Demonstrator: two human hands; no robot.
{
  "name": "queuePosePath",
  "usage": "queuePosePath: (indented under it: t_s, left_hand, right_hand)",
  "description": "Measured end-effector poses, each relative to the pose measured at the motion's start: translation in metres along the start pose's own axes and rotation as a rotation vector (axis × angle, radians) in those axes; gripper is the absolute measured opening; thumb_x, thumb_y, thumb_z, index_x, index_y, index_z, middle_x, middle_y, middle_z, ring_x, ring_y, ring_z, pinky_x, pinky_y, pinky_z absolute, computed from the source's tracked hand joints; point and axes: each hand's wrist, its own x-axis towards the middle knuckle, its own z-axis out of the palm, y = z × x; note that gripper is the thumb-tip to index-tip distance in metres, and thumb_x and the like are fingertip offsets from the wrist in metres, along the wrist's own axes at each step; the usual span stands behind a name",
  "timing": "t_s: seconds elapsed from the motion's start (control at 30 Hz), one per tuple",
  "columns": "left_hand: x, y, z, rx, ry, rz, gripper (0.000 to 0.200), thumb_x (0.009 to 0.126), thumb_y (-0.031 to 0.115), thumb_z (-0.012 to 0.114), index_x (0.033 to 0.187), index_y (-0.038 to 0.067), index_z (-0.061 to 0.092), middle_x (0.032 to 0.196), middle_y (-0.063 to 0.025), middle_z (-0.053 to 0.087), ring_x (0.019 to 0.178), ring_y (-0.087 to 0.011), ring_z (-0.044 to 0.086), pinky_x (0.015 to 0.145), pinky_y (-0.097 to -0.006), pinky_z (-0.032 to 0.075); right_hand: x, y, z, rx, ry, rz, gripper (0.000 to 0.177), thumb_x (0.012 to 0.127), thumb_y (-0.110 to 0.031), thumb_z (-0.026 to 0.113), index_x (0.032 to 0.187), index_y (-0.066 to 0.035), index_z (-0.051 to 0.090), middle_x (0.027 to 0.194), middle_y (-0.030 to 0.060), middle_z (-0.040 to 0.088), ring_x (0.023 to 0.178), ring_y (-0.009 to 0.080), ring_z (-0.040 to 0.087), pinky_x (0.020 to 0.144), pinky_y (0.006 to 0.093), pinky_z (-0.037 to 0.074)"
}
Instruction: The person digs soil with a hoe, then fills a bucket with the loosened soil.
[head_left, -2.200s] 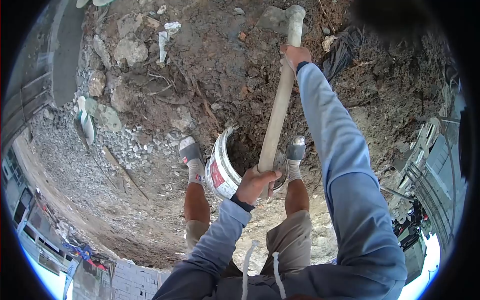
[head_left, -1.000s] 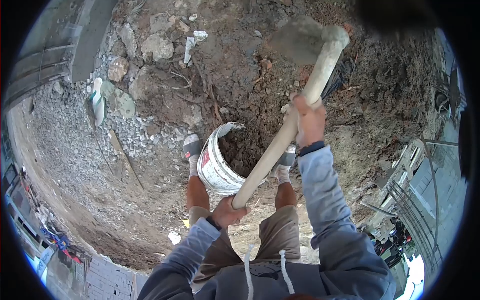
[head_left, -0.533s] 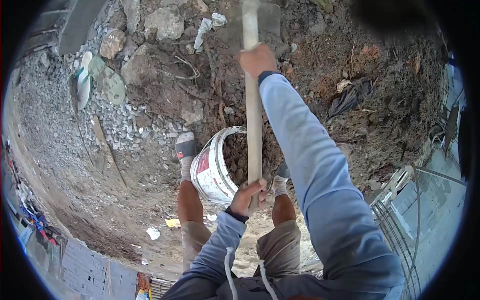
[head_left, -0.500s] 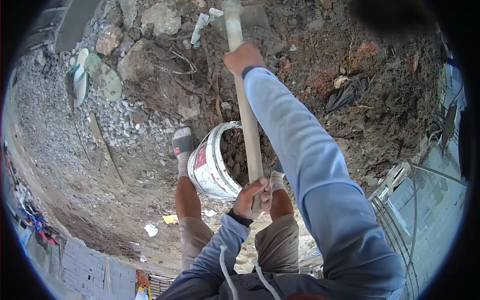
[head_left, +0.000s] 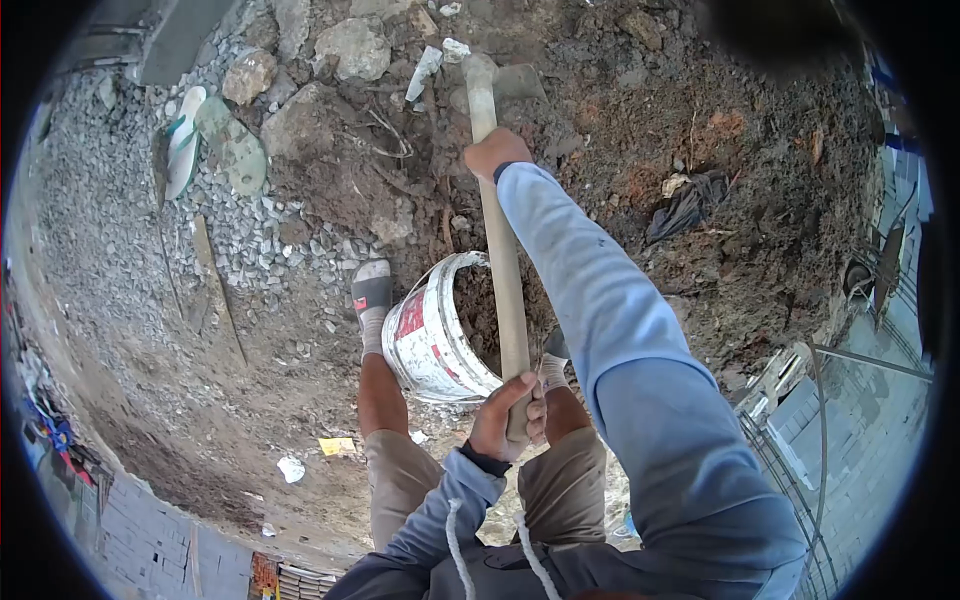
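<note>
- While the long pale wooden-handled hoe [head_left: 503, 270] bites far dirt past the white plastic bucket [head_left: 425, 345], both grips are closed on it: left hand [head_left: 508, 418] near, right hand [head_left: 492, 155] far.
- Probably best: short pulls, toes clear.

**One head-worn camera, aimed steeply down**

The single view comes from the person's head and faces forward and down, almost straight at the ground between the feet. A fisheye lens bends the scene into a circle with black corners, and a dark blur covers the upper right. Closest to the lens are the hood cords [head_left: 455, 540] at the bottom edge, the right sleeve [head_left: 650, 400] filling the lower right, and the left hand [head_left: 508, 418] just below centre. The white bucket [head_left: 430, 335] sits mid-frame. The hoe handle [head_left: 505, 270] runs upward to the right hand [head_left: 495, 153], farther off, near the top. Gravel [head_left: 240, 240] and dug earth [head_left: 720, 200] lie beyond, and buildings curl along the rim.
</note>
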Motion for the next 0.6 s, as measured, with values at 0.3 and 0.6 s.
queuePosePath:
  t_s: [0.3, 0.6]
  left_hand:
    - [-0.031, -0.074, -0.041, 0.147, 0.272, -0.165, 0.029, 0.083, 0.038, 0.061, 0.078, 0.011, 0.051, 0.059, 0.0005, 0.049, 0.046, -0.0111, 0.048, 0.042, -0.0252, 0.039]
    - [-0.093, -0.069, -0.017, 0.604, 0.467, -0.179, 0.028, 0.081, 0.032, 0.065, 0.079, 0.007, 0.052, 0.055, -0.0004, 0.048, 0.041, -0.0109, 0.048, 0.037, -0.0266, 0.037]
  right_hand:
    - [-0.045, 0.155, 0.058, 0.127, -0.110, 0.146, 0.041, 0.067, -0.022, 0.063, 0.099, 0.004, 0.062, 0.101, 0.0231, 0.062, 0.098, 0.0320, 0.060, 0.085, 0.0346, 0.047]
    - [-0.111, 0.190, 0.037, 0.803, -0.029, 0.328, 0.030, 0.069, -0.017, 0.068, 0.089, 0.004, 0.063, 0.080, 0.0135, 0.064, 0.073, 0.0243, 0.061, 0.067, 0.0346, 0.047]
